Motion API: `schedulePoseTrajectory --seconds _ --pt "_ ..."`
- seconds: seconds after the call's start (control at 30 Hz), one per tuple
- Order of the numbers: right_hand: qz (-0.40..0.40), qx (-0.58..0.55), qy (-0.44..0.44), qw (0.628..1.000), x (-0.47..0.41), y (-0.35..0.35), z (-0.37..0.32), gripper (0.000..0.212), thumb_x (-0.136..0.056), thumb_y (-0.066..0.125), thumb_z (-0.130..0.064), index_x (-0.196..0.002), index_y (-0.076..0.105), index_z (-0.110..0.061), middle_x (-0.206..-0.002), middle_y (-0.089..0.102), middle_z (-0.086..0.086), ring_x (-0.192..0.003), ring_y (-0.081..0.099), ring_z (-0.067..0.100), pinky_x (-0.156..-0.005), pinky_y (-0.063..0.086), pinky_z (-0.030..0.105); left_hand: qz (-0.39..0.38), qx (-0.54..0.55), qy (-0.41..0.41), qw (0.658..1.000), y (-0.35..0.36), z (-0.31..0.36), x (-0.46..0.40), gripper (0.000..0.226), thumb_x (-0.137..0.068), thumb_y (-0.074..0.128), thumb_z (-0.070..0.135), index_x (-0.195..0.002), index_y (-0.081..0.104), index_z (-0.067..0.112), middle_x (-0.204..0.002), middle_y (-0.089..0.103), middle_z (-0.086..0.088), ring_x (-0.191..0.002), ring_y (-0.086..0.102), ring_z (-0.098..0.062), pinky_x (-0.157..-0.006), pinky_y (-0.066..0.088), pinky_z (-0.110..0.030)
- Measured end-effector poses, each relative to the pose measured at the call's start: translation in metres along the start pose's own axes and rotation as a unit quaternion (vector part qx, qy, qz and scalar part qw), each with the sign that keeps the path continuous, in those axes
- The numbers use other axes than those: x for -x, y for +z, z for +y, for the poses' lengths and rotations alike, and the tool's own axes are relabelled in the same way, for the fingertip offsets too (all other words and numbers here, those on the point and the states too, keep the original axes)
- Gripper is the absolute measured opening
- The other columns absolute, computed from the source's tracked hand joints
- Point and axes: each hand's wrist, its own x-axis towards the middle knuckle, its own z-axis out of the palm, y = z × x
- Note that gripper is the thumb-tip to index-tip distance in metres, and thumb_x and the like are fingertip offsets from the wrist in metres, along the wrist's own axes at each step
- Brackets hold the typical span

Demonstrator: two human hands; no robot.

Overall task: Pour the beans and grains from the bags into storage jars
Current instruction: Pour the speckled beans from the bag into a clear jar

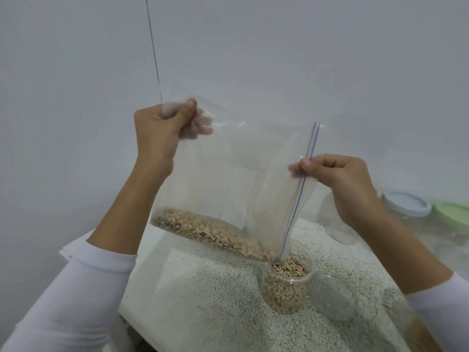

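Observation:
A clear zip bag [241, 174] hangs tilted above the counter, its zip edge pointing down to the right. My left hand [162, 130] grips the bag's upper far corner. My right hand [337, 176] pinches the zip strip partway along it. Pale brown beans [215, 232] lie along the bag's lower side and spill from its bottom corner into a clear open jar [286, 288]. That jar holds beans almost to the rim.
The speckled counter [215, 301] ends at a front-left edge. An empty clear jar [332, 298] stands right of the filled one. At the back right stand jars with a pale blue lid [406, 203] and a green lid [454, 214]. A white wall is behind.

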Motion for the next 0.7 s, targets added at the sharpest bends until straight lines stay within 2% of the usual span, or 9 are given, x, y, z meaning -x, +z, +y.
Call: schedulePoseTrajectory --seconds 0.07,0.17,0.27,0.4,0.57,0.7 --pt "0.012 -0.010 -0.005 1.000 -0.0012 -0.0022 -0.0006 0.010 -0.084 0.067 -0.015 -0.080 0.074 -0.009 -0.079 0.074 0.004 -0.086 0.069 0.008 -0.104 0.040 0.032 0.003 0.004 0.002 1.000 -0.0022 0.0018 -0.0020 0.020 -0.092 0.061 0.014 -0.074 0.067 0.007 -0.059 0.070 0.003 -0.058 0.070 -0.017 -0.055 0.052 -0.026" --pt "-0.020 0.010 0.012 1.000 0.0002 0.0004 0.0010 0.011 -0.084 0.067 -0.019 -0.076 0.075 -0.015 -0.079 0.075 0.004 -0.088 0.069 0.012 -0.109 0.034 0.041 -0.018 -0.014 0.006 1.000 -0.0020 0.0031 -0.0011 0.020 -0.091 0.062 0.015 -0.074 0.068 0.008 -0.061 0.071 0.002 -0.058 0.070 -0.018 -0.054 0.052 -0.024" --pt "0.006 -0.007 -0.002 1.000 -0.0020 -0.0011 0.0003 0.010 -0.084 0.067 -0.015 -0.077 0.073 -0.012 -0.074 0.074 0.000 -0.080 0.068 0.005 -0.103 0.039 0.033 0.000 -0.004 0.010 1.000 -0.0046 0.0034 -0.0012 0.020 -0.092 0.062 0.015 -0.074 0.067 0.008 -0.061 0.071 0.003 -0.059 0.070 -0.018 -0.054 0.051 -0.024" --pt "-0.016 -0.003 0.013 1.000 -0.0022 0.0022 0.0006 0.011 -0.084 0.067 -0.017 -0.077 0.074 -0.011 -0.078 0.075 0.002 -0.083 0.069 0.010 -0.110 0.033 0.042 -0.018 -0.019 0.011 1.000 -0.0066 0.0039 -0.0011 0.019 -0.092 0.062 0.015 -0.076 0.067 0.007 -0.062 0.071 0.003 -0.060 0.070 -0.017 -0.054 0.051 -0.023" --pt "-0.013 -0.003 0.011 1.000 -0.0044 0.0035 0.0011 0.012 -0.085 0.067 -0.016 -0.082 0.074 -0.006 -0.074 0.074 -0.002 -0.077 0.068 0.003 -0.109 0.035 0.037 -0.015 -0.019 0.014 1.000 -0.0076 0.0051 -0.0003 0.019 -0.092 0.060 0.014 -0.076 0.066 0.006 -0.061 0.071 0.004 -0.058 0.070 -0.015 -0.054 0.051 -0.022" --pt "-0.002 -0.012 0.001 1.000 -0.0063 0.0014 0.0017 0.011 -0.084 0.067 -0.014 -0.083 0.073 -0.005 -0.071 0.074 -0.003 -0.074 0.067 0.001 -0.097 0.040 0.026 0.003 -0.011 0.012 1.000 -0.0085 0.0046 -0.0007 0.020 -0.092 0.061 0.015 -0.075 0.066 0.007 -0.060 0.071 0.003 -0.058 0.070 -0.016 -0.054 0.051 -0.023"
